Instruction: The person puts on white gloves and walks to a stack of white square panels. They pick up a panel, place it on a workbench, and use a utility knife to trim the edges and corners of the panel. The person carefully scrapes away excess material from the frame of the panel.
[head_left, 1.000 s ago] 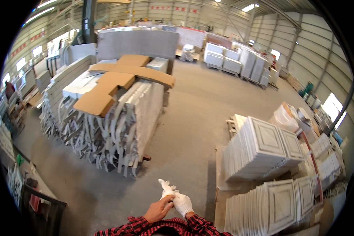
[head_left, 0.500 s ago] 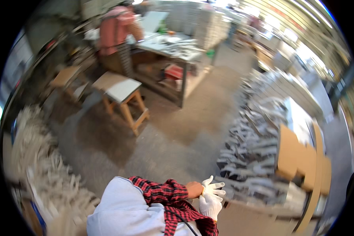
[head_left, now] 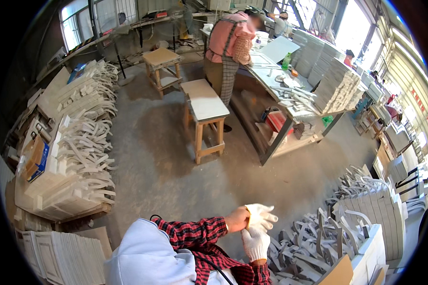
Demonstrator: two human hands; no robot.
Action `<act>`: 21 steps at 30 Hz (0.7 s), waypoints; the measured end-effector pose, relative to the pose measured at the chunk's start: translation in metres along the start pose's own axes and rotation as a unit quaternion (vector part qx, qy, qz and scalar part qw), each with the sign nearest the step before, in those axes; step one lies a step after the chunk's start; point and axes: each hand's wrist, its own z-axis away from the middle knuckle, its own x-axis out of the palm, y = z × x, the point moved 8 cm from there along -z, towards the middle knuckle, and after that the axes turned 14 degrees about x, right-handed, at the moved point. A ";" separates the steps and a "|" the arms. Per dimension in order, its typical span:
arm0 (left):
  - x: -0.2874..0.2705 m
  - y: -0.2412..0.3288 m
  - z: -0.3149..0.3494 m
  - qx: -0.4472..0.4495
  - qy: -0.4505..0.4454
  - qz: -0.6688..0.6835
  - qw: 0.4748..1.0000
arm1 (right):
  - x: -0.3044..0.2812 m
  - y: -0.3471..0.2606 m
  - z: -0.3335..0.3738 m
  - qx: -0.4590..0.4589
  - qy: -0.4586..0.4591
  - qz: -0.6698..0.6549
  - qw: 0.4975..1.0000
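Note:
My left hand (head_left: 238, 219) reaches out from a red-and-black plaid sleeve, its wrist and back partly bare. A white knitted glove (head_left: 261, 216) covers its fingers, which are stretched out and apart. My right hand (head_left: 256, 244) wears a matching white glove. Its fingers are closed at the cuff of the left glove, by the heel of the left hand. Exactly how they pinch the cuff is partly hidden. Both hands are in front of my body, above the floor.
Stacks of pale curved pieces (head_left: 88, 142) line the left; a heap of grey ones (head_left: 309, 242) lies close on my right. Ahead stand two wooden stools (head_left: 205, 102) and a long worktable (head_left: 290, 110), where a person in pink (head_left: 228, 40) leans over. Concrete floor (head_left: 171, 190) lies between.
My view has swung to the right, so the stools, table and stacks sit differently in it. The hands stay together at the left glove.

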 end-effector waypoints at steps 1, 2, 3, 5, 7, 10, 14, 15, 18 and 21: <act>0.011 0.010 -0.022 0.015 -0.030 0.028 0.999 | -0.007 0.001 -0.022 -0.027 0.004 0.008 1.000; 0.021 0.013 -0.052 0.020 -0.054 0.029 0.998 | -0.020 0.007 -0.044 -0.053 0.040 0.004 0.998; 0.017 0.020 -0.076 0.040 -0.031 -0.020 0.999 | -0.029 0.005 -0.062 -0.077 0.045 0.001 0.996; -0.010 0.020 -0.128 0.059 0.015 -0.069 0.996 | -0.057 -0.003 -0.104 -0.120 0.065 0.013 0.991; -0.025 0.023 -0.171 0.079 0.070 -0.302 0.947 | -0.078 0.001 -0.150 -0.108 0.064 0.057 0.990; 0.026 -0.017 -0.253 -0.089 -0.005 0.040 0.995 | -0.115 0.035 -0.212 -0.042 0.041 0.134 0.989; 0.004 -0.095 -0.340 -0.334 0.007 0.079 0.939 | -0.145 0.087 -0.265 0.029 0.050 0.120 0.991; 0.020 -0.102 -0.355 -0.343 0.011 0.142 0.929 | -0.153 0.097 -0.278 0.050 0.043 0.129 0.990; 0.030 -0.117 -0.420 -0.287 0.059 0.225 0.929 | -0.180 0.137 -0.320 0.063 0.063 0.103 0.991; 0.020 -0.101 -0.511 -0.157 0.142 0.285 0.935 | -0.206 0.180 -0.376 0.053 0.073 0.055 0.994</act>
